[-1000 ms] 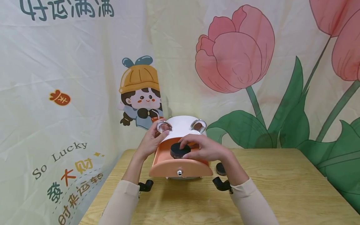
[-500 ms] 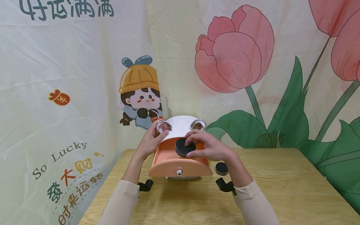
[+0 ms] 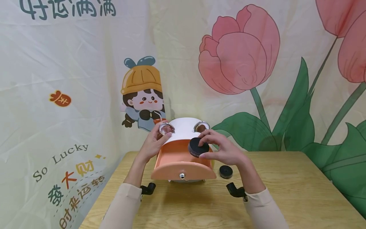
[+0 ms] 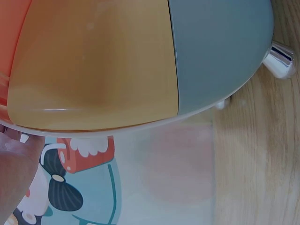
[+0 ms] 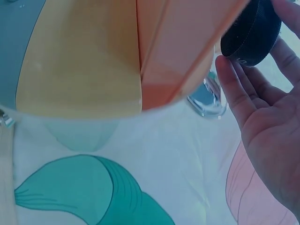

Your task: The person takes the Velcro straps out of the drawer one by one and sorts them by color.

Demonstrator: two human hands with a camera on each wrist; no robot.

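A roll of black fabric tape [image 3: 195, 148] with pale lettering on its side is pinched by my right hand [image 3: 224, 150], thumb in front and fingertips at its top and far side. It is tilted over the right part of a pulled-out orange drawer [image 3: 171, 171]. In the right wrist view the roll [image 5: 251, 35] appears beside the drawer's outer side. The drawer belongs to a small rounded cabinet [image 3: 184, 127] with a white shell and two chrome rings. My left hand [image 3: 151, 146] grips its upper left side by the ring, fingers partly hidden behind. The drawer's visible inside holds nothing.
A second, smaller black roll [image 3: 226, 172] lies on the wooden table [image 3: 286, 184] right of the cabinet. Below the orange drawer are a yellow drawer [image 4: 93, 65] and a grey-blue one [image 4: 220, 51], both pushed in. A printed cloth [image 3: 183, 63] hangs close behind the table.
My right hand has lifted the black roll from inside the orange drawer and carried it up and to the right. The left hand and cabinet have stayed in place.
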